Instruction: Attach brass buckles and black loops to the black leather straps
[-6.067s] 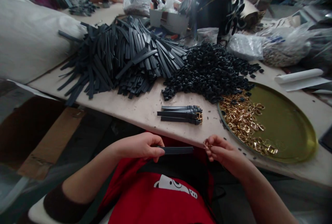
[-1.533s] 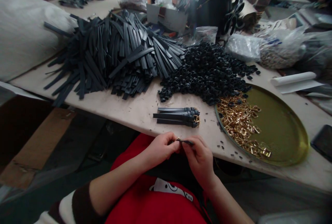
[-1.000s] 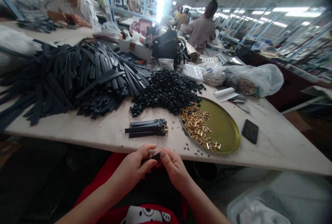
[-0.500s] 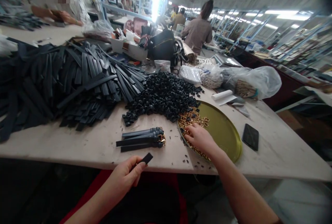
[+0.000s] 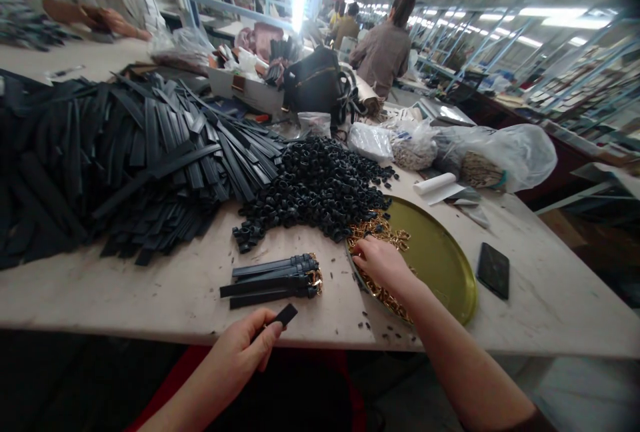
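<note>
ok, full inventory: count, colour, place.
table: one, pale, foreground
loose strips: many, black, table's left
small loops: many, black, centre
buckled straps: several, black and gold, near edge
tray: one, olive, right
metal buckles: many, gold, in tray
phone: one, black, right of tray
paper roll: one, white, beyond tray
plastic bags: several, clear, back
strapped bag: one, black, back
open box: one, pale grey, back
people: several, mixed clothing, background
ceiling lights: several, white, background
held strip: one, black, near edge
left hand: one, bare, pinching held strip
right hand: one, bare, at metal buckles
</note>
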Demonstrator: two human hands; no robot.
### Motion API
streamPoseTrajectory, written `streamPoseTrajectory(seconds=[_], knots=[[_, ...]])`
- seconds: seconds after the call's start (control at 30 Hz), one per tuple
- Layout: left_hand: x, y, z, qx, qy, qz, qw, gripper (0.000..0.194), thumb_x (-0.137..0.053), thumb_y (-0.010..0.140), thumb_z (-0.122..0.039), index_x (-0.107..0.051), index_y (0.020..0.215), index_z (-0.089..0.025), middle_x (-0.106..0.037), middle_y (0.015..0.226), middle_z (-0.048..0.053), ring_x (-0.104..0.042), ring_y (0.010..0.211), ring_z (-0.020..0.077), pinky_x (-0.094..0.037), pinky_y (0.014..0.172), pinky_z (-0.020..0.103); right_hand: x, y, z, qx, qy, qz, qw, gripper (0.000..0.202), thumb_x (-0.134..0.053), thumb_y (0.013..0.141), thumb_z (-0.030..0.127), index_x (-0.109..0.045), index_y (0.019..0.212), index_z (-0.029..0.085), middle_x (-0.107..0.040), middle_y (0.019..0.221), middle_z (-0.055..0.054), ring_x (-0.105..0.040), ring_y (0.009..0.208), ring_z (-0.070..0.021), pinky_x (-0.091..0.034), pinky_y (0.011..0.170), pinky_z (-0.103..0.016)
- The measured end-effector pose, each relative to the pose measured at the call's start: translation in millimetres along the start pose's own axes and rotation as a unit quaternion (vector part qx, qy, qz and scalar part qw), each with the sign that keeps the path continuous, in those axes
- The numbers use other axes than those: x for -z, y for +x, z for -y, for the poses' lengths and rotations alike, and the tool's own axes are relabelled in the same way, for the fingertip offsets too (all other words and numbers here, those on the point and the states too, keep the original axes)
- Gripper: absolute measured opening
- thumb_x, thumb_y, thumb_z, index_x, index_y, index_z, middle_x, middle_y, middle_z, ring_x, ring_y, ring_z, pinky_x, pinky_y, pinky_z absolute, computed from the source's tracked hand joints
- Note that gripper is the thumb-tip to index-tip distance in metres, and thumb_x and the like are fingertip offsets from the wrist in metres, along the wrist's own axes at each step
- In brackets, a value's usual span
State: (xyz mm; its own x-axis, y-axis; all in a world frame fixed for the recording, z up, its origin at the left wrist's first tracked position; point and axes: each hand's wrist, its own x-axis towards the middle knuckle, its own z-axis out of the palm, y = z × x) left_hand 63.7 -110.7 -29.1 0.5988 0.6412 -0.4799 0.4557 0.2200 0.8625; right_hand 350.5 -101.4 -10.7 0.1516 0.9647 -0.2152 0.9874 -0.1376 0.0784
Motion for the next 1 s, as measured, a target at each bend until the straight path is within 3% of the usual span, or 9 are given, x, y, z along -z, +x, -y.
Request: streamPoseTrajectory(seconds=[0.3, 0.43, 0.6, 0.7, 0.77, 0.83, 0.9, 0.93, 1.0], knots=[[-12.1, -12, -4, -0.044, 0.021, 0.001, 0.999, 0.034, -0.038, 0.083, -0.049, -0.047, 0.075, -0.017, -0.039, 0.049, -0.007, -0.036, 0.046, 0.0092, -0.027, 0.047, 0.021, 0, -6, 15, -0.033, -0.012, 0.006, 0.999, 0.02, -0.044, 0.079, 0.013, -0.059, 0.092, 0.013, -0.067, 0.09, -0.015, -0.063, 0.084, -0.0243, -0.04, 0.07, -0.03], [-15.6, -24, -7, -0.069, 0.037, -0.014, 0.997, 0.034, -0.038, 0.083, -0.048, -0.047, 0.073, -0.017, -0.041, 0.049, -0.007, -0.037, 0.047, 0.0093, -0.029, 0.048, 0.021, -4, -8, 21, -0.052, 0.014, -0.011, 0.998, 0.022, -0.043, 0.077, 0.01, -0.063, 0.083, 0.012, -0.067, 0.092, -0.018, -0.063, 0.087, -0.0259, -0.041, 0.074, -0.032], [-15.8, -36, -12, -0.095, 0.027, -0.036, 0.995, 0.032, -0.038, 0.083, -0.047, -0.049, 0.077, -0.017, -0.041, 0.048, -0.007, -0.038, 0.046, 0.0095, -0.03, 0.048, 0.021, 6, -21, 18, -0.051, 0.102, -0.071, 0.991, 0.016, -0.046, 0.077, 0.014, -0.062, 0.079, 0.012, -0.065, 0.092, -0.018, -0.059, 0.091, -0.0263, -0.039, 0.079, -0.035], [-15.4, -38, -22, -0.127, 0.02, -0.076, 0.989, 0.034, -0.039, 0.083, -0.048, -0.049, 0.074, -0.017, -0.042, 0.048, -0.007, -0.038, 0.046, 0.0093, -0.03, 0.048, 0.02, 15, -40, 30, -0.023, 0.181, -0.096, 0.978, 0.019, -0.042, 0.083, 0.024, -0.058, 0.084, 0.014, -0.065, 0.087, -0.011, -0.06, 0.082, -0.02, -0.043, 0.073, -0.031], [-16.2, -37, -30, -0.152, 0.009, -0.11, 0.982, 0.034, -0.039, 0.083, -0.049, -0.049, 0.073, -0.018, -0.042, 0.049, -0.007, -0.038, 0.046, 0.009, -0.03, 0.048, 0.02, 17, -58, 49, 0.026, 0.326, -0.075, 0.942, 0.022, -0.041, 0.085, 0.033, -0.055, 0.082, 0.017, -0.065, 0.077, -0.004, -0.059, 0.07, -0.0152, -0.045, 0.065, -0.027], [-18.0, -36, -37, -0.173, 0.001, -0.136, 0.975, 0.034, -0.039, 0.083, -0.048, -0.05, 0.073, -0.017, -0.042, 0.05, -0.007, -0.039, 0.046, 0.0089, -0.03, 0.048, 0.02, 17, -75, 73, 0.066, 0.581, -0.027, 0.811, 0.025, -0.047, 0.082, 0.041, -0.053, 0.077, 0.018, -0.062, 0.069, -0.001, -0.057, 0.064, -0.0132, -0.045, 0.063, -0.027], [-19.6, -36, -39, -0.184, 0.005, -0.14, 0.973, 0.034, -0.039, 0.083, -0.047, -0.052, 0.074, -0.017, -0.043, 0.051, -0.006, -0.04, 0.048, 0.0091, -0.03, 0.048, 0.02, 14, -88, 94, 0.059, 0.738, 0.002, 0.672, 0.026, -0.06, 0.074, 0.043, -0.053, 0.073, 0.018, -0.059, 0.065, 0.001, -0.055, 0.059, -0.0117, -0.044, 0.062, -0.027], [-19.8, -37, -39, -0.183, 0.011, -0.131, 0.974, 0.034, -0.039, 0.083, -0.047, -0.053, 0.075, -0.017, -0.043, 0.051, -0.006, -0.041, 0.048, 0.0092, -0.03, 0.047, 0.02, 12, -92, 101, 0.048, 0.772, 0.004, 0.634, 0.027, -0.065, 0.069, 0.042, -0.054, 0.074, 0.019, -0.059, 0.065, 0.002, -0.054, 0.058, -0.0112, -0.044, 0.061, -0.027], [-18.3, -40, -36, -0.172, 0.029, -0.109, 0.979, 0.034, -0.038, 0.084, -0.045, -0.054, 0.076, -0.017, -0.043, 0.05, -0.006, -0.04, 0.046, 0.0091, -0.028, 0.045, 0.02, 7, -96, 110, 0.035, 0.791, -0.006, 0.61, 0.03, -0.071, 0.064, 0.04, -0.057, 0.081, 0.02, -0.059, 0.066, 0.003, -0.054, 0.057, -0.0112, -0.043, 0.061, -0.027]])
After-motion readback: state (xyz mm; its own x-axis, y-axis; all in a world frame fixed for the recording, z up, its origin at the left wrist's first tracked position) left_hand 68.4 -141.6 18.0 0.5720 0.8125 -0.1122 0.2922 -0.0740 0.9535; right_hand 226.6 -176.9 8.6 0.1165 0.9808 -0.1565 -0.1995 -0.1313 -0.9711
